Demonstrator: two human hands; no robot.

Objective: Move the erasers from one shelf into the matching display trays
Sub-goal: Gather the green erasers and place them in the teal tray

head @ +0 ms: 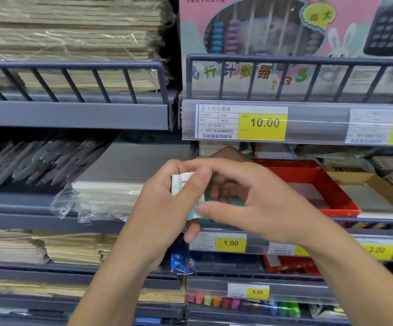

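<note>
Both hands clamped on eraser stack (188, 196) – L hand (167, 203), R hand (244, 201). Red tray (332, 196) at 3 o'clock looks unfilled – placing prob. left.

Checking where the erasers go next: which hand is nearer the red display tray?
Right. The right hand is just left of the red display tray, overlapping its near-left corner; the left hand, gripping the erasers, is farther left.

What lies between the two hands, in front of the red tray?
A small stack of white and green erasers: the left hand grips it, and the right hand closes round its other side. The head view shows this.
</note>
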